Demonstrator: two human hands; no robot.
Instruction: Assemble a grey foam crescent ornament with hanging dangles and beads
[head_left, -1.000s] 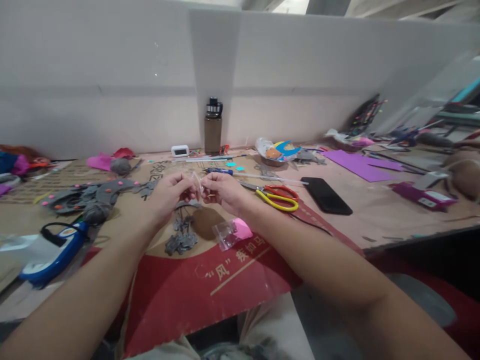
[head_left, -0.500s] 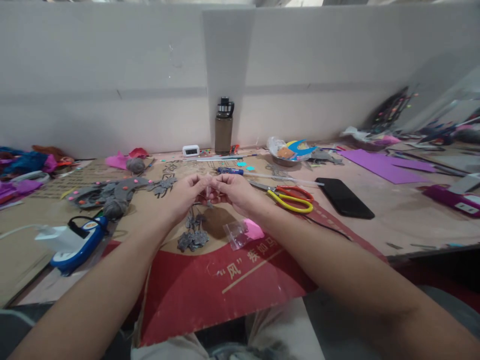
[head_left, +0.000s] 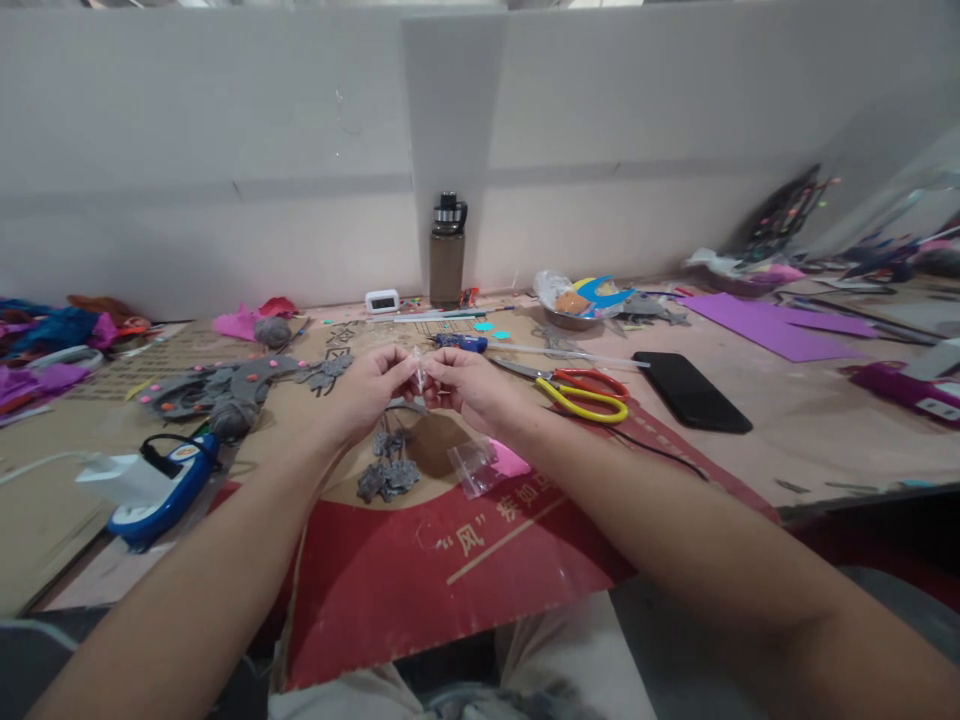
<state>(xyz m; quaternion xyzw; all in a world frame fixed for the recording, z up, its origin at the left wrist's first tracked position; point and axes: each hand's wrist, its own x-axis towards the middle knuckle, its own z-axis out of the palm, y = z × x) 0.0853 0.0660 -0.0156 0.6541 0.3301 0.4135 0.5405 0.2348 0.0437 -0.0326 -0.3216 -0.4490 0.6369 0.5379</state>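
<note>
My left hand (head_left: 384, 378) and my right hand (head_left: 463, 380) meet above the cardboard, thumbs and fingers pinched together. Between their fingertips is a small, shiny piece of clear plastic (head_left: 418, 372), possibly a little bag; its full shape is hidden by the fingers. Just below the hands, grey flower-like pieces on thin stems (head_left: 390, 478) lie on the cardboard sheet (head_left: 465, 610). A clear plastic bag (head_left: 472, 468) and a pink piece (head_left: 508, 457) rest near my right wrist. Beyond that wrist lie scissors (head_left: 585, 395) with red and yellow handles.
A blue glue gun or similar tool (head_left: 461, 343) lies behind my hands. A bottle (head_left: 448, 255) stands by the wall beside a small white clock (head_left: 382, 301). On the right is a black phone (head_left: 690, 392); on the left, a blue-and-white power strip (head_left: 165, 495) with cables.
The clear plastic between my fingertips shows more plainly now. My hands have hardly moved, and the view has shifted slightly.
</note>
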